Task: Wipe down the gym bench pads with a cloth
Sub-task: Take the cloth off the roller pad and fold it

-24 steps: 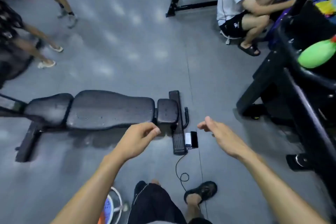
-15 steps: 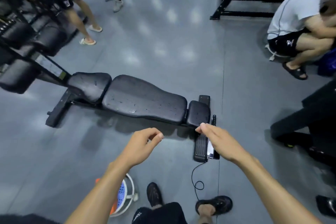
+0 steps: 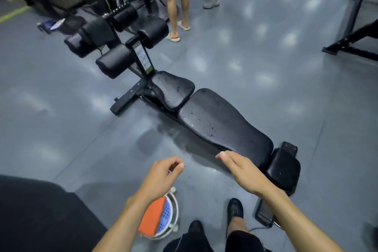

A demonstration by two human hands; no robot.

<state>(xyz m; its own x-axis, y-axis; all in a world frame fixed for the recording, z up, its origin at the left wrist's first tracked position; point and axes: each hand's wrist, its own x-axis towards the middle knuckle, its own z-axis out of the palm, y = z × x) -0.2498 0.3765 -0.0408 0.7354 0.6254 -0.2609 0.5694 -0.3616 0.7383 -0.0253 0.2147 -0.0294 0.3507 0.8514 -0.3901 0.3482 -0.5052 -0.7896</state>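
Black vinyl covers the gym bench (image 3: 204, 112), which lies low on the grey floor (image 3: 266, 57) and runs from about ten o'clock to four o'clock across our view. We see three pads in a line: a small seat pad (image 3: 173, 89) at the far end, the long back pad (image 3: 225, 122) in the middle, and a short head pad (image 3: 284, 170) at the near end, toward four o'clock. Pale droplets or scuffs speckle the seat pad and the far part of the back pad; we cannot tell which they are.

Our left hand (image 3: 161, 176) hangs in the air at six o'clock, fingers curled loosely inward with thumb and forefinger nearly meeting, and nothing in it. Our right hand (image 3: 243, 170) is flat and open, palm down, fingers pointing toward nine o'clock, beside the near edge of the back pad; whether it touches the pad we cannot tell. We see no cloth in either hand.

Below the left wrist, at seven o'clock, a white-rimmed round basket (image 3: 163, 217) stands on the floor holding something orange and blue. Our two dark shoes (image 3: 235, 208) show at six o'clock. Beyond the seat pad, at eleven o'clock, black foam rollers (image 3: 114, 63) stick out from the bench's upright post. At twelve o'clock, two people stand, only their legs (image 3: 178, 6) in view.
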